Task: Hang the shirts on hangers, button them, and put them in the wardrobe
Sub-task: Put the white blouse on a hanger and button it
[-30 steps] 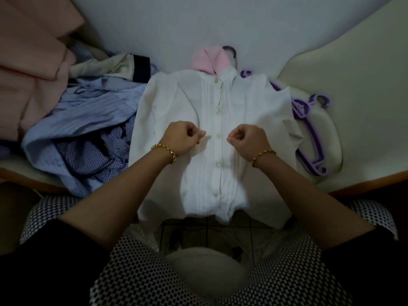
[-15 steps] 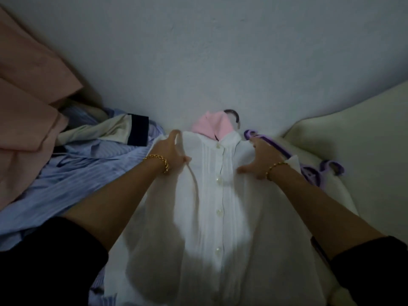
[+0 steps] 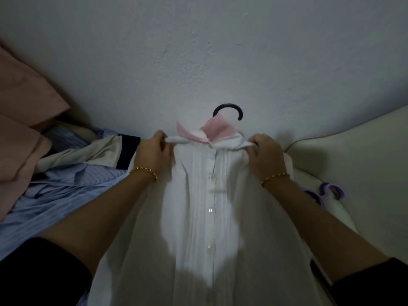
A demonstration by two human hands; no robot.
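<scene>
The white pleated shirt looks thin, light and limp, apt to slip off its hanger. The shoulders, where the hanger backs the cloth, seem the soundest hold, and the dark hanger hook is free too. The left hand grips the left shoulder, fingers curled round bunched fabric, and the right hand grips the right shoulder likewise. The shirt hangs between them, pink collar far, buttoned front up. Blue striped shirts lie left, purple hangers right.
</scene>
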